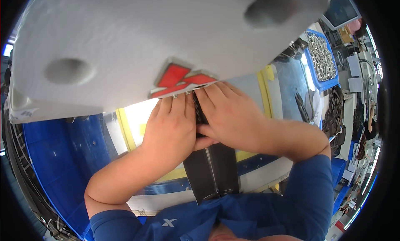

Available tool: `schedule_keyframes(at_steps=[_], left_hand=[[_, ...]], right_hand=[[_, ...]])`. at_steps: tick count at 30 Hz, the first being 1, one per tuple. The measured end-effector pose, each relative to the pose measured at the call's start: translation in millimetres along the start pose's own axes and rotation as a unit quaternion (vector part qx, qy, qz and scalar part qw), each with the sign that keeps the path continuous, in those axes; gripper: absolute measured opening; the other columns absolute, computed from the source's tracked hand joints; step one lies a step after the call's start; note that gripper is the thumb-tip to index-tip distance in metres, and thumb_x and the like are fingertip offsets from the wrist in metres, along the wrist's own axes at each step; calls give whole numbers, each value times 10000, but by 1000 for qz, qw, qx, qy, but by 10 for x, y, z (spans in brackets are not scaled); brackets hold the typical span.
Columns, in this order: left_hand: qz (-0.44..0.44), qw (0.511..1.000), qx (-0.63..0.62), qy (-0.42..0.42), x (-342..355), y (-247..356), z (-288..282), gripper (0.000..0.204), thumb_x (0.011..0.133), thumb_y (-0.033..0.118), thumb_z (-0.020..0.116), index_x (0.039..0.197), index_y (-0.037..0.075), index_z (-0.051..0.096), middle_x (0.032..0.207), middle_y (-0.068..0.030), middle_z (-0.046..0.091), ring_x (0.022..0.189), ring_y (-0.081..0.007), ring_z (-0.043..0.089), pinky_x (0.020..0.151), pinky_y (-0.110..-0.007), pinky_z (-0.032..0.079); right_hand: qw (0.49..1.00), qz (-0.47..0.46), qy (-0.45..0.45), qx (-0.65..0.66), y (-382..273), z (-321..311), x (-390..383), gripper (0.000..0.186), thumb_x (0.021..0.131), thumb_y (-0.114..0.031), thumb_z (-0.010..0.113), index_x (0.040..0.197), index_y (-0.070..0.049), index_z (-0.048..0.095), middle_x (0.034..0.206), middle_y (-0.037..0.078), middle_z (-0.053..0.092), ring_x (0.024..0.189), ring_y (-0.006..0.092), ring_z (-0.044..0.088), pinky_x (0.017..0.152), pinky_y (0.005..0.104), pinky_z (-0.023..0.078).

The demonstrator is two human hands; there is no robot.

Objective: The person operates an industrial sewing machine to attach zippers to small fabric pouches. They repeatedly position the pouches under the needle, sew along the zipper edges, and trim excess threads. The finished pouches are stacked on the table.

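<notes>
A long black fabric strip [225,168] with a metal zipper [211,166] down its middle runs from my shirt front to under a grey-white machine head [137,37]. My left hand [173,124] grips its left side, and my right hand [228,116] grips the right side. Their fingers point away from me and are close together. Both thumbs cross over the strip and nearly meet at the zipper. The machine head hides the fingertips and the strip's far end.
A bright, yellow-taped worktable [263,89] lies beneath. At left stands a blue bin [62,157]. On the right are a blue tray [308,57] of small silvery metal pieces, a dark hand tool [301,107] and a pile of dark brown pieces [333,112].
</notes>
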State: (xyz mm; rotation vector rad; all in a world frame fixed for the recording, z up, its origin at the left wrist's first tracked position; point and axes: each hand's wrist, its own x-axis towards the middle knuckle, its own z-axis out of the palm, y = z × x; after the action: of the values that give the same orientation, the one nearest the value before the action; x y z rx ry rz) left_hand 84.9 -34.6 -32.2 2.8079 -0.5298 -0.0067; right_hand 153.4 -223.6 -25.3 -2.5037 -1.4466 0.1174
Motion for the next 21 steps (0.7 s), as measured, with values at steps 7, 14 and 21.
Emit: schedule_keyframes(at_steps=[7,14,21], left_hand=[[2,1000,13,6,-2,6,-1,1165,668,650,851,1401,-194,524,1351,-325,599,1236,-459,604,1105,-475,490],[33,996,61,64,24,24,-2,961,681,631,825,1250,-122,649,1120,-193,653,1034,-320,629,957,-390,530],[16,998,27,57,-33,23,-43,990,716,585,834,1343,-142,590,1199,-213,648,1137,-343,623,1020,-416,516]], right_hand=[[1000,2,4,-19,-8,15,-9,822,867,-464,751,1355,172,569,1364,300,610,1300,402,611,1136,452,487],[999,-2,6,-34,-10,-12,-7,821,863,-469,756,1348,168,574,1358,292,613,1291,395,612,1125,454,485],[999,-6,0,-44,-9,25,13,798,866,-470,759,1352,137,581,1386,284,593,1329,400,578,1118,487,454]])
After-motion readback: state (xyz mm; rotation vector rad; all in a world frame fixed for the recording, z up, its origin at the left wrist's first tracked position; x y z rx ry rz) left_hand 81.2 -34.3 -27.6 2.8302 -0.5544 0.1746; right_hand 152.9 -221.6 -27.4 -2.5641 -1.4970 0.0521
